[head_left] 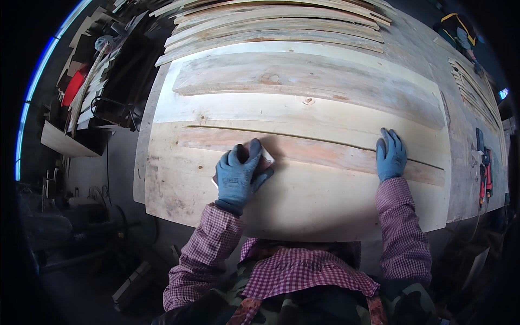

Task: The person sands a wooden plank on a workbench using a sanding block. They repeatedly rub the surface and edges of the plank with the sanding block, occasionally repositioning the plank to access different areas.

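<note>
Setting: workshop, dim at edges; wide wooden tabletop [466,162] fills the view, floor dark below near edge.
Main piece: pale wood panel [303,200] made of joined boards, lying flat on tabletop, near edge facing the person.
Strip: reddish board strip [325,153] across panel middle, running L to R; thin dark seam along its upper edge.
Left hand [237,176]: blue glove, fingers curled down over a small sanding block [265,157], pressing it on the strip's L part; block mostly hidden under glove, only a pale/red corner shows.
Right hand [391,154]: blue glove, flat & spread wide, palm down on panel at strip's R part; holds nothing. Well apart from left hand.
Sleeves: red-white checked shirt, both forearms coming in from lower edge.
Far side: stack of long thin planks [276,27] fanned across back of tabletop, beyond panel.
R edge: more slats [476,92] stacked; red-black hand tool [483,173] lying near tabletop's R rim.
L side: offcuts & clutter [86,81] on shelving beside tabletop, detail too dark to tell.
</note>
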The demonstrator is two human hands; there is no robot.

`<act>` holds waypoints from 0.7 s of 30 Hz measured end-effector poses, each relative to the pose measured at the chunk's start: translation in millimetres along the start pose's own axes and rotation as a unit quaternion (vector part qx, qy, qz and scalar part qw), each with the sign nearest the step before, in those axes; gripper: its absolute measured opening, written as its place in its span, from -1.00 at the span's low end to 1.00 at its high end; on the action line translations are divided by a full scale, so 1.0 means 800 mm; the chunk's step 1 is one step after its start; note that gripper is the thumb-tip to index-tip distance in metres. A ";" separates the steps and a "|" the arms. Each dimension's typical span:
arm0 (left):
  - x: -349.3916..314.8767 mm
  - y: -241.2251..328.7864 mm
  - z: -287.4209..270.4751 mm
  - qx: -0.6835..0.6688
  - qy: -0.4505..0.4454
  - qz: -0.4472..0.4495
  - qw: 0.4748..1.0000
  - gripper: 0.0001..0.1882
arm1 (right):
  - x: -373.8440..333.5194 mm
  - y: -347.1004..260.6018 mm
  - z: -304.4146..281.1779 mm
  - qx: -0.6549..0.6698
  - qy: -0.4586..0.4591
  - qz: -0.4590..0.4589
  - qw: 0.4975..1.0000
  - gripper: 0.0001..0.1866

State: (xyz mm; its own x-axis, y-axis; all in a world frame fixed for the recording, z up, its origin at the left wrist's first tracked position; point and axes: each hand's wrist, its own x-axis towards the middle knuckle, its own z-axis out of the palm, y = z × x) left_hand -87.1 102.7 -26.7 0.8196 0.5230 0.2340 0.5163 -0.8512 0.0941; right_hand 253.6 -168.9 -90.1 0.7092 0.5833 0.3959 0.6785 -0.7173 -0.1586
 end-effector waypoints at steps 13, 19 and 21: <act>0.053 -0.284 -0.007 0.024 -0.045 -0.145 0.988 -0.11 | 0.005 -0.008 -0.001 0.024 -0.036 0.023 0.999 -0.55; 0.106 -0.113 0.022 0.003 -0.053 0.072 0.996 -0.03 | 0.004 -0.010 -0.010 0.022 -0.018 0.020 0.999 -0.57; 0.125 0.014 0.031 -0.049 -0.064 0.159 0.984 -0.04 | 0.004 -0.005 -0.008 0.039 -0.003 0.013 0.999 -0.59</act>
State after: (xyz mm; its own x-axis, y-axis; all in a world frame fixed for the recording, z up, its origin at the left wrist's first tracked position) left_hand 6.7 146.4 -26.4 0.9639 0.2245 0.1430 0.2066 -0.9698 0.1298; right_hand 251.9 -167.2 -82.4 0.7273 0.5683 0.3848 0.6730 -0.7004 -0.2377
